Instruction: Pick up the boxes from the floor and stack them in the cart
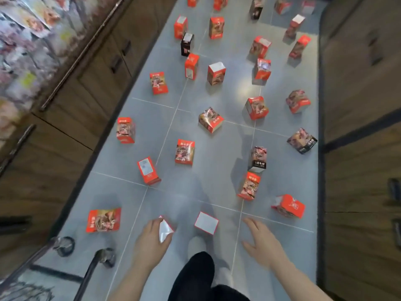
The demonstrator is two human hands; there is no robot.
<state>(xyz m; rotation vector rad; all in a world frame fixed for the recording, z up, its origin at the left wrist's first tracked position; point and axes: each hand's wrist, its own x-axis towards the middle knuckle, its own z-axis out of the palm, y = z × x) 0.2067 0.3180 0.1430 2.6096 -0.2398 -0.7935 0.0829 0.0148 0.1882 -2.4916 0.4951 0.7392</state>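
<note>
Roughly thirty small boxes (184,152) are seen scattered across a grey tiled floor (217,101), viewed from above by a head-worn camera; the exact count cannot be fixed, since the farthest ones are blurred and cut off at the top edge. Most are red with a food picture, and four are black: one black box (187,44) stands upper left of centre, another at the very top, and two at the right side. Some boxes are set upright, others are tipped on a side or lie flat, such as the flat red box (103,220) at lower left. Two hands are shown reaching down at the bottom of the view. The left hand (152,237) is curled around a white-topped box (165,229), which is gripped between fingers and thumb just above or on the floor (contact with the tiles cannot be told). The right hand (261,241) is held with fingers spread and relaxed, touching nothing. Between the two hands a white-faced box (206,222) is seen standing on the floor, apart from both. One dark trouser leg (195,276) and a pale shoe are visible below it. At bottom left, two cart wheels (65,246) and dark frame bars are seen. Wooden cabinets (91,68) line both sides.
</note>
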